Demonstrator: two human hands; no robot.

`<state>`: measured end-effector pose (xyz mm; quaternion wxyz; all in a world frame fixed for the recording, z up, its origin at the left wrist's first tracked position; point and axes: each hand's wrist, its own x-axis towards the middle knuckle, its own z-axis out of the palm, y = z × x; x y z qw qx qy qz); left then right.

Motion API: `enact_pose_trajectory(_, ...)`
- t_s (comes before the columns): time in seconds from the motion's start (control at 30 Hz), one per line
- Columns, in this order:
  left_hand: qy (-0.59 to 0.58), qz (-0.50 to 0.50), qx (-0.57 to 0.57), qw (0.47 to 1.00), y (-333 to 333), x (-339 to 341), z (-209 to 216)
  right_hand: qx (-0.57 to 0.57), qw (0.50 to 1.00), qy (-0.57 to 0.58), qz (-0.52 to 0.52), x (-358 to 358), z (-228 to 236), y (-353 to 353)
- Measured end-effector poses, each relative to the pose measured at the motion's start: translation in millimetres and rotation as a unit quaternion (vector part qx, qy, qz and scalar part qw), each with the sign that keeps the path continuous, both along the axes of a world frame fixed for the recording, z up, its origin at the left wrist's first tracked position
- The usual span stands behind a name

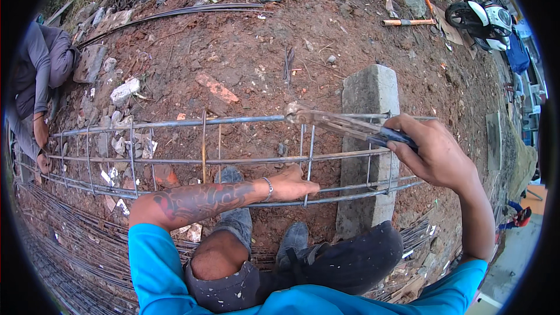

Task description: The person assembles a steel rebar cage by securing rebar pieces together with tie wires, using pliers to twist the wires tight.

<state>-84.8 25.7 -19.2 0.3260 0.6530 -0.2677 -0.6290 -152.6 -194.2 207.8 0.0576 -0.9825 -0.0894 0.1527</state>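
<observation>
A long rebar cage (256, 161) of thin steel bars and square stirrups stretches from left to right in front of me. My left hand (289, 184) is closed on its near side, beside an upright stirrup (310, 151); its fingertips are partly hidden. In my right hand (429, 149) is a pair of pincers (335, 122), gripped by the dark blue handles. The worn metal jaws lie at the cage's far top bar, just beyond that stirrup. Whether they bite on anything is too small to tell.
A concrete block (368, 90) props the cage's right part. At far left, another person's hand (41, 131) touches the cage end. Loose rebar (76, 227) lies at lower left, rubble (124, 90) beyond the cage. An orange-handled tool (408, 22) and a motorbike (487, 20) are at far right.
</observation>
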Motion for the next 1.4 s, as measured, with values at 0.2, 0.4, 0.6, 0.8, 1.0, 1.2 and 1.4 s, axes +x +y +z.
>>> enact_pose_trajectory(0.2,0.037,-0.083,0.065,0.994,-3,9,19,0.550,0.732,0.134,-0.380,-37,-29,0)
enact_pose_trajectory(0.4,-0.232,-0.194,-0.061,0.951,17,48,90,0.121,0.970,-0.009,-0.209,23,-28,-39)
enact_pose_trajectory(0.6,-0.385,0.060,-0.251,0.886,16,126,98,-0.153,0.983,0.101,-0.016,78,2,-34)
enact_pose_trajectory(0.8,-0.600,-0.141,-0.408,0.674,-29,159,37,-0.282,0.935,0.212,0.018,122,0,-15)
enact_pose_trajectory(1.0,-0.561,-0.105,-0.438,0.695,-23,165,32,-0.371,0.906,0.149,0.136,145,-1,0)
enact_pose_trajectory(1.2,-0.567,-0.125,-0.434,0.689,-24,169,36,-0.375,0.905,0.097,0.178,151,-6,11)
enact_pose_trajectory(1.4,-0.559,-0.126,-0.436,0.693,-26,168,35,-0.364,0.904,0.104,0.201,162,-11,18)
